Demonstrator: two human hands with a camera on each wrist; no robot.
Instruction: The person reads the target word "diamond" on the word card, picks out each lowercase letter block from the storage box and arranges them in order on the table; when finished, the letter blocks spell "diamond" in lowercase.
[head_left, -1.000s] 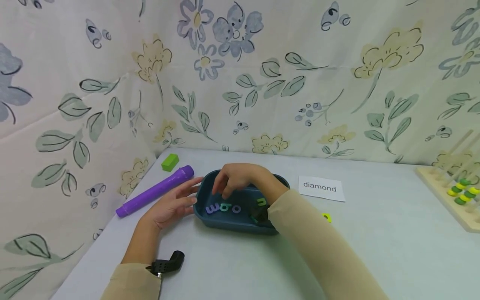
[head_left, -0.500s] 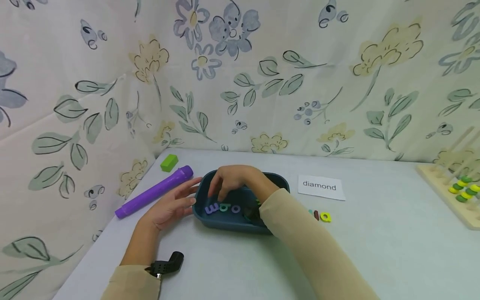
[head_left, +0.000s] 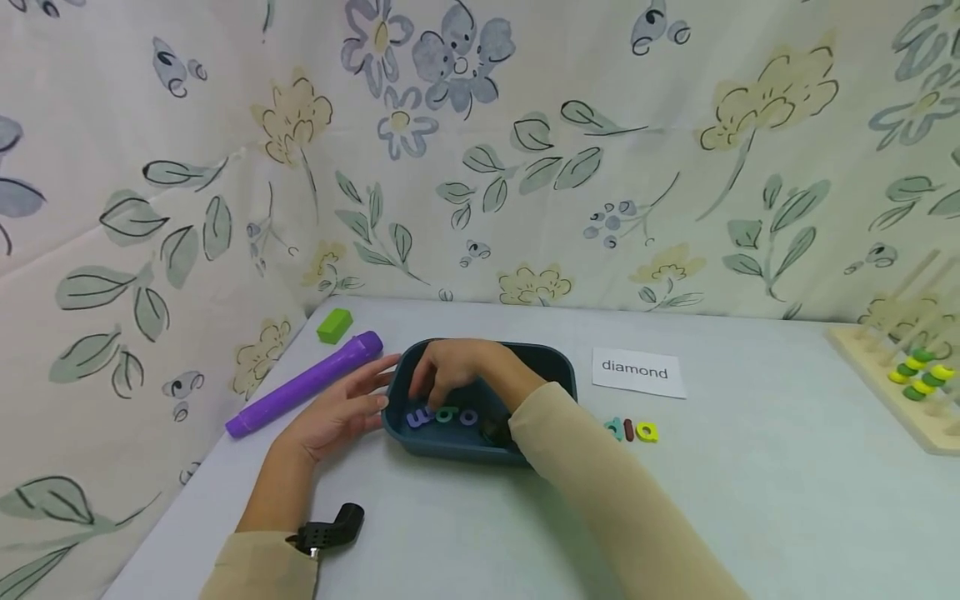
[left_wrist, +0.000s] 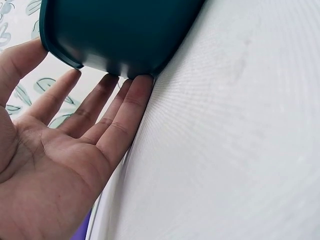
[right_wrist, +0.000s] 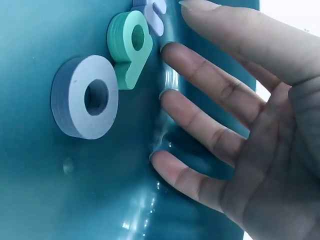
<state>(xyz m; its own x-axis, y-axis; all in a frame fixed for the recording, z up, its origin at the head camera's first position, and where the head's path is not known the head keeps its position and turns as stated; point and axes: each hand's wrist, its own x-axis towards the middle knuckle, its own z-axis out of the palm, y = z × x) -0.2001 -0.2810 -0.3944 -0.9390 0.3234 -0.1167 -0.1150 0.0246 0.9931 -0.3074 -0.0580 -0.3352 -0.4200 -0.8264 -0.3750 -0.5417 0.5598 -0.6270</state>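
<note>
A dark teal plastic tub (head_left: 465,451) stands on the table. Loose letters lie on its floor: a purple letter m (head_left: 420,417), a green letter (right_wrist: 131,47) with one round loop, and a lilac letter o (right_wrist: 92,99). My right hand (head_left: 450,367) reaches down inside the tub, thumb and fingers close to the purple m. Its fingers are spread and gently bent in the right wrist view, with nothing seen between them. My left hand (left_wrist: 65,135) touches the tub's left end, fingertips against the wall and thumb at the rim.
Right of the tub lie a teal letter (head_left: 615,428), a dark red letter (head_left: 629,430) and a yellow letter (head_left: 647,432), below a card (head_left: 639,372) reading "diamond". A purple tube (head_left: 303,385), a green block (head_left: 334,326) and a wooden bead stand (head_left: 892,383) are around.
My right hand has moved down and left, closer to the purple m. Its sleeve has uncovered the letters beside the tub. My left hand keeps its place at the tub.
</note>
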